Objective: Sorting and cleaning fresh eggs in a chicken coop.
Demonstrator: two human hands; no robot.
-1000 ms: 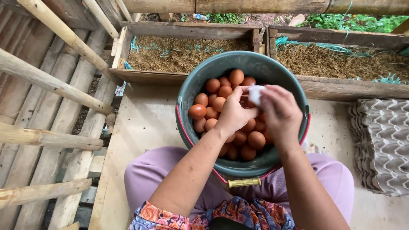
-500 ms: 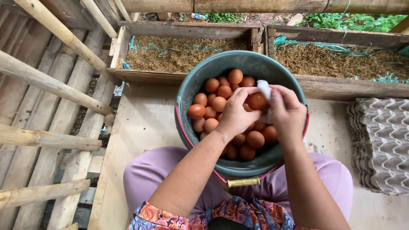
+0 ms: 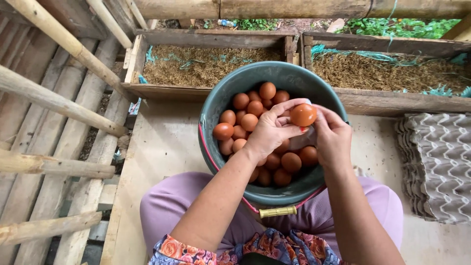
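Eggs (image 3: 255, 132), brown and smooth, are heaped in a dark green bucket (image 3: 230, 93) that is rested on the lap of a seated person in lilac trousers. One brown egg (image 3: 302, 115) is lifted above the heap and is pinched at its left side by the curled fingers (image 3: 287, 105) of the left hand (image 3: 270, 132), thumb below and forefinger arched over the top. The right hand (image 3: 333, 137) is closed in against the same egg from the right, its fingers bent around the far side; a scrap of white cloth (image 3: 300, 141) is glimpsed under the egg, though which hand grips it cannot be told. The bucket's wire bail with a yellow grip (image 3: 277, 212) is hung down at the near rim. Two wooden nest boxes (image 3: 211, 68) filled with rice husk are set beyond the bucket. A stack of grey pulp egg trays (image 3: 436, 167) is placed on the plank floor at the right, well apart from the hands. Bamboo poles (image 3: 59, 103) are crossed at the left.
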